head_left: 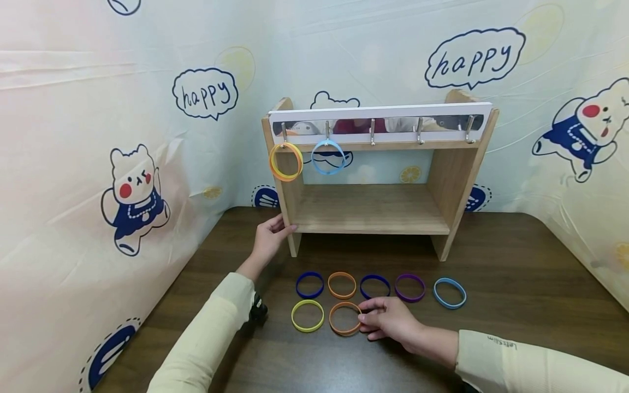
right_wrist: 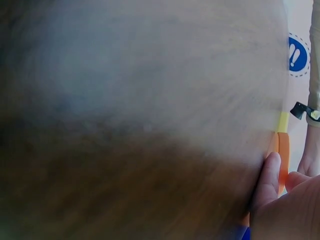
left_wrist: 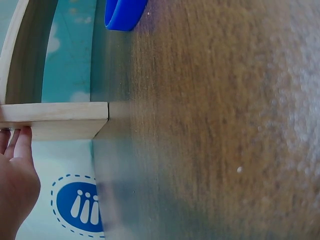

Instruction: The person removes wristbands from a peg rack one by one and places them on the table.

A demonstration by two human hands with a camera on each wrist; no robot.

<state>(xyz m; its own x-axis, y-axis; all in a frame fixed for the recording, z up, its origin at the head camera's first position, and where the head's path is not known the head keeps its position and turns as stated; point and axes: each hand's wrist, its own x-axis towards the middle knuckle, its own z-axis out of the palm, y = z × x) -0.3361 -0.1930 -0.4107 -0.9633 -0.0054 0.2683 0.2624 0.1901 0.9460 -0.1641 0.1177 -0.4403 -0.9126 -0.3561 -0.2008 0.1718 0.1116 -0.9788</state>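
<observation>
My left hand (head_left: 269, 238) grips the lower left side panel of a wooden rack (head_left: 373, 210), thumb at the front edge and fingers on the outer face. At the near row on the table, my right hand (head_left: 390, 323) pinches the right edge of an orange wristband (head_left: 339, 332) between thumb and fingers. In the right wrist view that orange band (right_wrist: 284, 155) shows between finger and thumb. Just left of it lies a yellow wristband (head_left: 307, 329). Yellow and orange bands (head_left: 286, 177) hang together on the leftmost hook, and a light blue band (head_left: 328, 172) on the second.
Behind the right hand lie a dark blue band (head_left: 309, 296), another orange band (head_left: 342, 297), a second dark blue band (head_left: 375, 277), a purple band (head_left: 410, 299) and a light blue band (head_left: 450, 306). Three hooks on the right of the mirrored rail (head_left: 380, 112) carry no bands.
</observation>
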